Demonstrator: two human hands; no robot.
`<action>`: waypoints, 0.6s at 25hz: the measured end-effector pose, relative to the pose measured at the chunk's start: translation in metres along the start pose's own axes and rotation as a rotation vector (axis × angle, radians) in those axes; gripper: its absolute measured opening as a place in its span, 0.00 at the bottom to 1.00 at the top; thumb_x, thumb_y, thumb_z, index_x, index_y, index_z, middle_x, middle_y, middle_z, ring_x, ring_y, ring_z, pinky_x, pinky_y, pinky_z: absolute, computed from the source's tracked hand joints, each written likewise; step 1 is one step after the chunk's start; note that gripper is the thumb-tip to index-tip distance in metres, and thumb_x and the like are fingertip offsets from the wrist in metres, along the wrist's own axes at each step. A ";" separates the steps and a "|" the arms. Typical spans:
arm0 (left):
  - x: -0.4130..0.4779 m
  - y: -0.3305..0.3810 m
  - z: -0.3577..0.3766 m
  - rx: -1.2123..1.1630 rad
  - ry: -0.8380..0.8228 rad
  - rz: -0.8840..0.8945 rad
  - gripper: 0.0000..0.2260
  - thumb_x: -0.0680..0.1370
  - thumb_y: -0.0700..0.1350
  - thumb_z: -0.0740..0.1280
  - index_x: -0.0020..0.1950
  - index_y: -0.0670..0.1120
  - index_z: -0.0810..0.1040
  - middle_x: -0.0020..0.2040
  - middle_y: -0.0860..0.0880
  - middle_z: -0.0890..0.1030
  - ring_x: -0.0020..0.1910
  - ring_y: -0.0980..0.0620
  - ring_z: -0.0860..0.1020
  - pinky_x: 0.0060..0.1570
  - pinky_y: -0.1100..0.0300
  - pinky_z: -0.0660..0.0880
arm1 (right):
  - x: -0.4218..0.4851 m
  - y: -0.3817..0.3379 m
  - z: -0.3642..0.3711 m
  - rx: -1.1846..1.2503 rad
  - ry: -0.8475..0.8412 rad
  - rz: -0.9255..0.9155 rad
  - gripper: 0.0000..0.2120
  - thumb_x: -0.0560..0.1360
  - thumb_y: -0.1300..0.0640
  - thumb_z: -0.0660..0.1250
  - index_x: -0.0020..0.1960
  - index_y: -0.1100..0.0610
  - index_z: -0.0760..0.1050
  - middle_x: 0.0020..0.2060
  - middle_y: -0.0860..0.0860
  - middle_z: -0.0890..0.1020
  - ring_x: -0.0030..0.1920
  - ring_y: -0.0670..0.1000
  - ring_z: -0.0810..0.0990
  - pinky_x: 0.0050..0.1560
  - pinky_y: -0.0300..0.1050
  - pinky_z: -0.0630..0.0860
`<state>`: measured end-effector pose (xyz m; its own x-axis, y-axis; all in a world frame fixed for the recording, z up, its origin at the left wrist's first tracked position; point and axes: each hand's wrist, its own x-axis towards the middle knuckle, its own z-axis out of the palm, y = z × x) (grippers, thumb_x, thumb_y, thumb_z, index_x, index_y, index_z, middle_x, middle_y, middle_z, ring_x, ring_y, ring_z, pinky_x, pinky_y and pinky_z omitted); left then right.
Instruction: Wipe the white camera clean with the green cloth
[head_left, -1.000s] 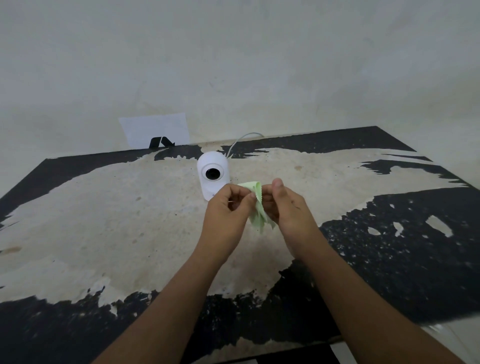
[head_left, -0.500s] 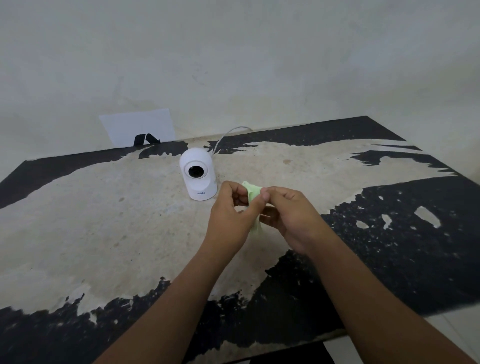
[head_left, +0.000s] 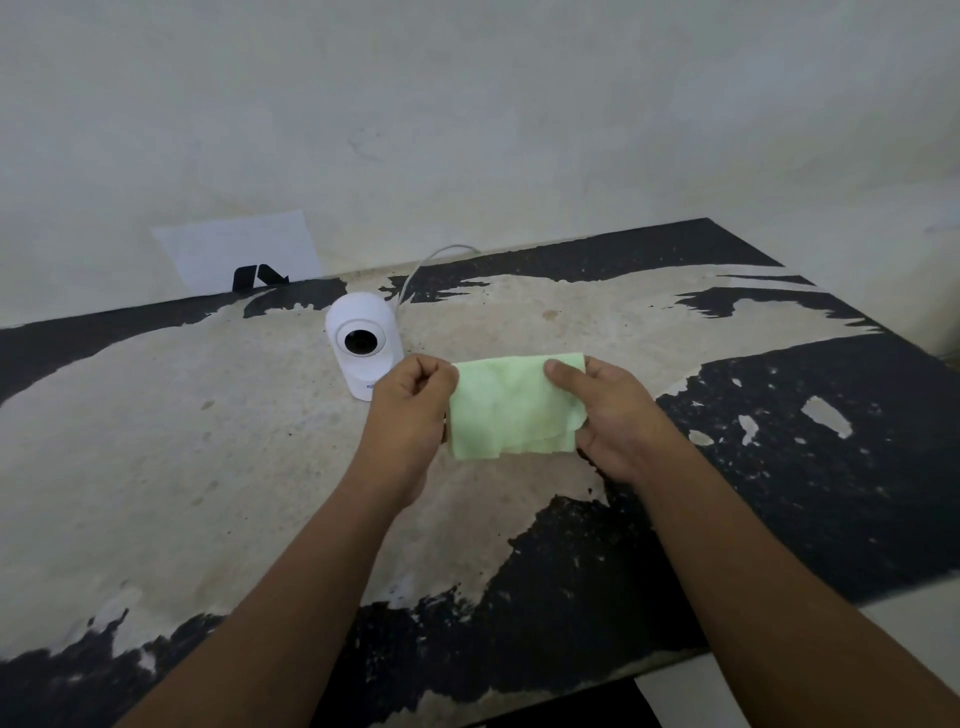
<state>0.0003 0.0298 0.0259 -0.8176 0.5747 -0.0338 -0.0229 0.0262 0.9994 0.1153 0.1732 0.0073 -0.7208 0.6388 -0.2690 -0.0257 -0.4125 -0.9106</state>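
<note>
The white camera (head_left: 363, 343) stands upright on the worn table (head_left: 156, 441), its dark round lens facing me, with a white cable (head_left: 415, 267) running off behind it. The green cloth (head_left: 511, 408) is stretched flat in the air just right of the camera. My left hand (head_left: 410, 415) pinches the cloth's left edge and hides the camera's lower right corner. My right hand (head_left: 608, 410) pinches the cloth's right edge, thumb on top. The cloth does not touch the camera.
The table has peeling black paint and bare pale patches; its near edge runs along the bottom. A white paper sheet (head_left: 239, 249) with black tape (head_left: 257, 277) is stuck low on the wall behind the camera. The wall (head_left: 467, 130) closes off the far side.
The cloth was bunched between my two hands held close together. My hands have moved apart and the cloth is now spread flat between them.
</note>
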 end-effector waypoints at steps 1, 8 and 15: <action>-0.001 -0.001 0.001 -0.012 -0.016 -0.015 0.10 0.77 0.43 0.62 0.36 0.46 0.73 0.38 0.45 0.75 0.38 0.46 0.74 0.38 0.52 0.74 | 0.004 -0.006 -0.001 -0.100 0.024 -0.024 0.09 0.75 0.57 0.67 0.53 0.60 0.78 0.52 0.58 0.84 0.51 0.60 0.83 0.48 0.60 0.81; -0.012 -0.016 0.006 -0.021 -0.135 -0.176 0.01 0.77 0.38 0.65 0.45 0.41 0.74 0.37 0.43 0.77 0.31 0.51 0.78 0.34 0.54 0.81 | 0.041 -0.069 0.006 -0.811 -0.092 -0.121 0.11 0.73 0.62 0.70 0.55 0.58 0.78 0.50 0.54 0.84 0.46 0.53 0.83 0.43 0.45 0.79; -0.024 -0.014 0.016 -0.065 -0.310 -0.401 0.18 0.75 0.37 0.67 0.60 0.46 0.65 0.40 0.41 0.79 0.29 0.49 0.77 0.29 0.57 0.78 | 0.075 -0.084 0.038 -1.238 -0.315 -0.039 0.20 0.71 0.64 0.70 0.63 0.56 0.75 0.58 0.55 0.79 0.52 0.53 0.80 0.53 0.48 0.79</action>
